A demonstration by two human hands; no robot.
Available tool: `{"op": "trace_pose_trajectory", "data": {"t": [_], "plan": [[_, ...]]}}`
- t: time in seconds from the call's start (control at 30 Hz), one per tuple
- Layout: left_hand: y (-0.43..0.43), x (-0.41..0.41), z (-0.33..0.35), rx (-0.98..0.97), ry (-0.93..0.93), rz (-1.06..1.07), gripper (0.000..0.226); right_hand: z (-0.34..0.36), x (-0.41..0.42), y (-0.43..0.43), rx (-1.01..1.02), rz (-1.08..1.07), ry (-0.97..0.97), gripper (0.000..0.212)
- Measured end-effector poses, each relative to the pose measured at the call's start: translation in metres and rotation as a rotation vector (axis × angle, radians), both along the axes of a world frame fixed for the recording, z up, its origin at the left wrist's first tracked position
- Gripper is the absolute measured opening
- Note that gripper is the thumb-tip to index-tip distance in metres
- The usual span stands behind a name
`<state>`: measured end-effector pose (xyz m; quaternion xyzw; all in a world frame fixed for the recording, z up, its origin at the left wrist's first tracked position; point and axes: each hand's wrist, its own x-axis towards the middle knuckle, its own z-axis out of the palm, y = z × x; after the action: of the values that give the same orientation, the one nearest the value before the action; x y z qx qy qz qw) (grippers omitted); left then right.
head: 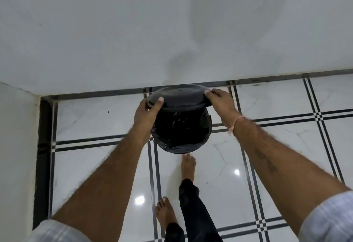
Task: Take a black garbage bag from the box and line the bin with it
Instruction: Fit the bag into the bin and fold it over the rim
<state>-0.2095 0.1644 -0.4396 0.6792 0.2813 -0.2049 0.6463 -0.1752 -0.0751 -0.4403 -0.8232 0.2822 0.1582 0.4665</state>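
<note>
The left hand is seen at 9 o'clock of a round dark lid, gripping its edge with the thumb laid on top and the other fingers curled underneath. The lid is held across the far part of the bin, which stands on the tiled floor close to a white wall. From the lid, the bin's open mouth lies at 6 o'clock, lower and nearer the person. The black garbage bag is already inside the bin, with its edge folded out over the rim. The box is not in view. At 3 o'clock of the lid, the right hand is closed over the opposite edge, fingers draped across the top. Both hands are judged equally near, so the lid would probably be lowered evenly toward 6 o'clock.
</note>
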Motion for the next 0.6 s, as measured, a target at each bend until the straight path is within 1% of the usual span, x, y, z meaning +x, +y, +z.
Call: {"op": "trace_pose_trajectory", "data": {"t": [0.07,0.2,0.27,0.37,0.43,0.5,0.6], "plan": [[0.002,-0.021,-0.014,0.054,-0.026,-0.043,0.064,-0.007,-0.025,0.001,-0.028,0.035,0.017,0.056],[-0.004,-0.063,-0.055,0.194,-0.042,-0.081,0.089,-0.053,-0.074,0.001,-0.056,0.091,-0.043,0.053],[-0.014,-0.085,-0.087,0.282,-0.046,-0.077,0.098,-0.092,-0.095,-0.002,-0.074,0.126,-0.072,0.061],[-0.025,-0.106,-0.124,0.352,-0.091,-0.06,0.101,-0.133,-0.113,-0.004,-0.129,0.148,-0.118,0.073],[-0.032,-0.115,-0.153,0.39,-0.155,-0.059,0.104,-0.155,-0.122,-0.001,-0.152,0.143,-0.145,0.074],[-0.036,-0.124,-0.18,0.403,-0.181,-0.038,0.106,-0.174,-0.131,0.004,-0.18,0.123,-0.185,0.073],[-0.038,-0.132,-0.203,0.414,-0.213,0.022,0.102,-0.191,-0.142,0.013,-0.16,0.027,-0.232,0.074]]}}
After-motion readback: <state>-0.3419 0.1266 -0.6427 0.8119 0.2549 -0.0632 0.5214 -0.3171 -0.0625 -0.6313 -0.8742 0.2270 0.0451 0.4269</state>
